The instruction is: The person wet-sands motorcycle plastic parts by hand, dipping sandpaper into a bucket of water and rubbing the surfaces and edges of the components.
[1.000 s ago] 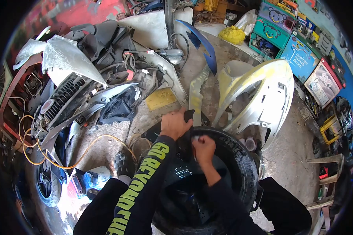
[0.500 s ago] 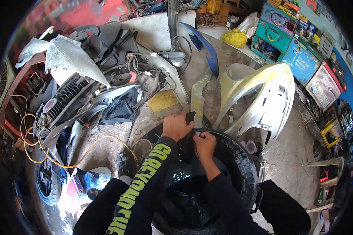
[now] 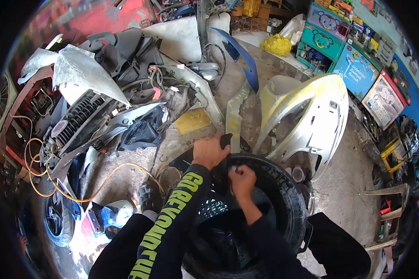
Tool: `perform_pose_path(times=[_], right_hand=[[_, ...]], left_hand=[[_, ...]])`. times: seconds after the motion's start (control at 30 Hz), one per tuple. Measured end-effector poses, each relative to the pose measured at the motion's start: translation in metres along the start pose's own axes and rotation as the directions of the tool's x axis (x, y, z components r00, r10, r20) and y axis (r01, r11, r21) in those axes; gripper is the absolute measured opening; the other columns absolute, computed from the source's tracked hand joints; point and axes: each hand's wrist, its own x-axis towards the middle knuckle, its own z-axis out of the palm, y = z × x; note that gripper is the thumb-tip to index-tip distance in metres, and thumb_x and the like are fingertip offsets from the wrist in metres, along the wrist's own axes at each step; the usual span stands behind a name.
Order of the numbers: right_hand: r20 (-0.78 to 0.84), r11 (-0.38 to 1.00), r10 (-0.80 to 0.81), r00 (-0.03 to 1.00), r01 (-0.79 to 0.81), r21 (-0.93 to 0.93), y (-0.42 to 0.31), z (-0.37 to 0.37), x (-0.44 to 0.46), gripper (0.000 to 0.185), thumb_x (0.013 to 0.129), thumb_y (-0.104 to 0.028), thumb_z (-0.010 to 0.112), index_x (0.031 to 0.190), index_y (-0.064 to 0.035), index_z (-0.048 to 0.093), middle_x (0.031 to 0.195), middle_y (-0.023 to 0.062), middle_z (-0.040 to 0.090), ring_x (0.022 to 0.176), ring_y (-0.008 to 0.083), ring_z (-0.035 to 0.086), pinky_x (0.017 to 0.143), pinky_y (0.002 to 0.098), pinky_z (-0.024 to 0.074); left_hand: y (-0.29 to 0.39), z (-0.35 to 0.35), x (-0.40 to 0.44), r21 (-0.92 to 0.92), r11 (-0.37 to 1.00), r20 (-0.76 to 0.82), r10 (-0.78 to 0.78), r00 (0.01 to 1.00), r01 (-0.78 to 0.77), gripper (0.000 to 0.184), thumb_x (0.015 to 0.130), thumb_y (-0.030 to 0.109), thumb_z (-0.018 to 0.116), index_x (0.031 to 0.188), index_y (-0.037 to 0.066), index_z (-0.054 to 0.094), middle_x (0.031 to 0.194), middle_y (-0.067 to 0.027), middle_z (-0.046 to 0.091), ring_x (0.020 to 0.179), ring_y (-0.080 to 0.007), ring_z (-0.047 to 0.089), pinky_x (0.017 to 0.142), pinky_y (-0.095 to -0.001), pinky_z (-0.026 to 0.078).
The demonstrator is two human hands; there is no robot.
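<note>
My left hand (image 3: 210,151) is wrapped over the upper end of a black plastic panel (image 3: 222,174), which looks like a motorcycle body part. The panel stands tilted over a round black tub (image 3: 291,204) with dark water (image 3: 265,207) in it. My right hand (image 3: 242,180) is closed and pressed close against the panel's right side. A small pale bit shows at its fingertips, too blurred to name. The panel's lower part is hidden behind my sleeves and in the dark tub.
A white and yellow fairing (image 3: 328,121) lies right of the tub; a blue trim strip (image 3: 246,63) stands beyond. A partly dismantled motorcycle (image 3: 79,118) and an orange hose (image 3: 109,179) are at the left. Drawers (image 3: 322,39) stand at the back right.
My right hand has shifted slightly down along the panel and is blurred now. The left hand keeps its hold in the same place. Reflections on the water have changed.
</note>
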Motion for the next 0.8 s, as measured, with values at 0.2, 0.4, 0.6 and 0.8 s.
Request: perform_pose_path(times=[0.2,0.4,0.6,0.8], right_hand=[[0.040,0.999,0.045,0.998,-0.045,0.006,0.004,0.000,0.003,0.014,0.070,-0.012,0.073,0.072,0.0008,0.067,0.065,0.0159,0.066,0.060,0.0231,0.067,0.062,0.0359,0.0506],[0.082,0.981,0.149,0.985,-0.158,0.116,-0.018,0.005,0.027,0.015,0.071,-0.012,0.074,0.070,0.0013,0.067,0.065,0.0147,0.068,0.061,0.0202,0.067,0.063,0.0351,0.0513],[0.135,0.968,0.245,0.960,-0.250,0.022,-0.008,-0.003,0.006,0.015,0.074,-0.011,0.073,0.073,0.0024,0.068,0.064,0.0135,0.068,0.059,0.0186,0.065,0.061,0.0334,0.0502],[0.085,0.997,0.068,0.994,-0.065,-0.036,-0.006,-0.013,-0.015,0.012,0.072,-0.009,0.072,0.072,0.0020,0.067,0.064,0.0146,0.066,0.060,0.0204,0.066,0.061,0.0346,0.0499]], left_hand=[[-0.002,0.000,0.004,-0.024,1.000,-0.018,0.002,1.000,-0.002,0.053,0.083,0.049,0.065,0.120,0.011,0.061,0.100,-0.0158,0.071,0.094,-0.0330,0.069,0.083,-0.0446,0.053],[-0.002,0.006,0.000,-0.034,0.999,-0.052,0.028,0.998,-0.030,0.053,0.084,0.049,0.064,0.120,0.010,0.060,0.098,-0.0160,0.071,0.093,-0.0329,0.070,0.081,-0.0446,0.053],[-0.002,0.008,0.001,-0.010,1.000,-0.048,0.023,0.999,-0.024,0.052,0.084,0.049,0.064,0.119,0.010,0.060,0.097,-0.0164,0.071,0.093,-0.0331,0.070,0.080,-0.0455,0.054],[-0.004,0.003,0.005,-0.035,0.999,-0.040,0.012,0.999,-0.014,0.052,0.082,0.049,0.065,0.120,0.013,0.062,0.100,-0.0175,0.071,0.096,-0.0352,0.068,0.083,-0.0454,0.053]])
